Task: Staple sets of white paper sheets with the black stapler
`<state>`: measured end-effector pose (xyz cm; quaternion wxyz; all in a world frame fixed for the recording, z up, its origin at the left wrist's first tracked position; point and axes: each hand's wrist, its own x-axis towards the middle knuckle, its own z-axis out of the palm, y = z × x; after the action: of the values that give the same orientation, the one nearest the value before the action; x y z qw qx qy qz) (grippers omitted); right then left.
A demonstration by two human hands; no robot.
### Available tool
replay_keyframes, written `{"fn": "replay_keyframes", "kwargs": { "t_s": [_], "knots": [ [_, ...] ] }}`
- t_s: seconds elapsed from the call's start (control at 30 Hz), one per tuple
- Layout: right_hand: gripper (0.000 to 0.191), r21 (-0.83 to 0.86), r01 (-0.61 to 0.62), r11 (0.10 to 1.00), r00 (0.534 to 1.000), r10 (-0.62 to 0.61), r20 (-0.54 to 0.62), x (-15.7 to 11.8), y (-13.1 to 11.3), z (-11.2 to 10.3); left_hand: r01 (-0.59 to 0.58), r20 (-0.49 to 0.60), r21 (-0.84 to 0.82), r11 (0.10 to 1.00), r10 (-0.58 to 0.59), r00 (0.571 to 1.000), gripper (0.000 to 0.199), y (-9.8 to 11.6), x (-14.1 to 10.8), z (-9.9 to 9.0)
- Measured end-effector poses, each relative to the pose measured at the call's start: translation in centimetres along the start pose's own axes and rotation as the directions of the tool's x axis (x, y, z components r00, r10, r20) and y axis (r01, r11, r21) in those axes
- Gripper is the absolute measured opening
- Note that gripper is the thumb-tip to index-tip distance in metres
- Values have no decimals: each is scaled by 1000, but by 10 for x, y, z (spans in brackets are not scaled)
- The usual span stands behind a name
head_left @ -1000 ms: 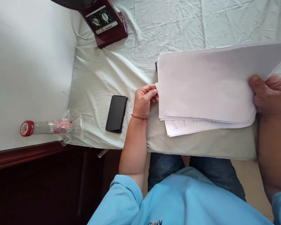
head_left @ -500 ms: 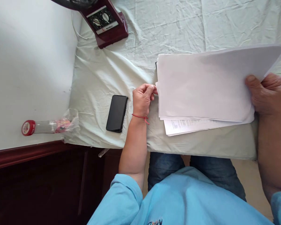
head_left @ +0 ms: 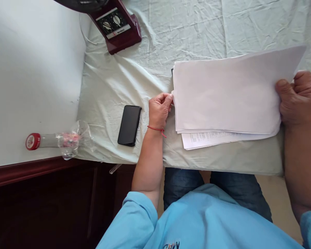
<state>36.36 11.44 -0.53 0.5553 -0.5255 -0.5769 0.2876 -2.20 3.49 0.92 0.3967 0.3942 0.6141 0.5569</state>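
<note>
A stack of white paper sheets [head_left: 225, 97] lies on the cloth-covered table, its top side blank. Beneath it, a printed sheet [head_left: 204, 139] sticks out along the near edge. My right hand [head_left: 299, 98] grips the right end of the stack, thumb on top, and that end is bent upward. At the left edge, my left hand [head_left: 160, 107], with a red string on its wrist, pinches a corner of paper between thumb and fingers. Something dark shows at the stack's upper left corner, mostly covered.
A black phone [head_left: 129, 125] lies left of my left forearm. Behind it stands a dark red device base with knobs [head_left: 123, 29]. At the far left is a clear bottle with a red cap [head_left: 48, 141] and plastic wrap, beside the white wall [head_left: 33, 79].
My right hand has shifted slightly, and the raised right end of the stack has moved a little left. My left hand has moved slightly right, still pinching the paper.
</note>
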Motion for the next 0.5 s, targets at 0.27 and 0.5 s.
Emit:
{"fn": "replay_keyframes", "kwargs": {
  "t_s": [0.27, 0.5],
  "knots": [
    [59, 23, -61, 998, 997, 60, 51, -3, -11, -1, -20, -22, -47, 999, 19, 1000, 38, 0, -2, 1],
    [55, 44, -177, 983, 975, 169, 142, -8, -17, -5, -51, -77, -62, 997, 46, 996, 38, 1, -2, 2]
  ]
}}
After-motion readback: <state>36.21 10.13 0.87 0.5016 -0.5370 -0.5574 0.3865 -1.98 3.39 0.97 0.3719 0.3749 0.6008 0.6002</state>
